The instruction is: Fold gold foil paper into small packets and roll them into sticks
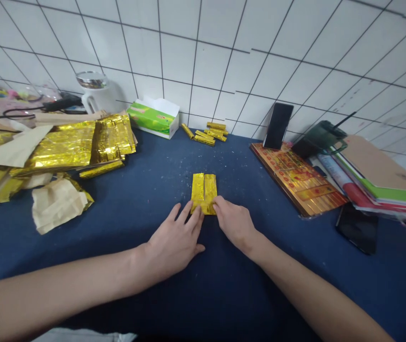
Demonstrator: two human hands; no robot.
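A small sheet of gold foil paper (198, 186) lies flat on the dark blue tabletop, its two sides folded in so they meet along a seam down the middle. My left hand (176, 237) is spread, with its fingertips pressing on the sheet's lower left edge. At the lower right corner, my right hand (236, 219) pinches the foil paper between curled fingers and thumb. Beyond the sheet, near the wall, several narrow gold foil rolls (206, 137) lie in a loose group.
To the left, gold foil sheets (63, 142) are heaped beside a crumpled paper piece (58, 204). A white mug (98, 95) and green tissue box (153, 118) stand by the tiled wall. Rightward are an upright phone (278, 126), an orange-gold packet (298, 180), a dark cup (318, 137) and another phone (357, 228).
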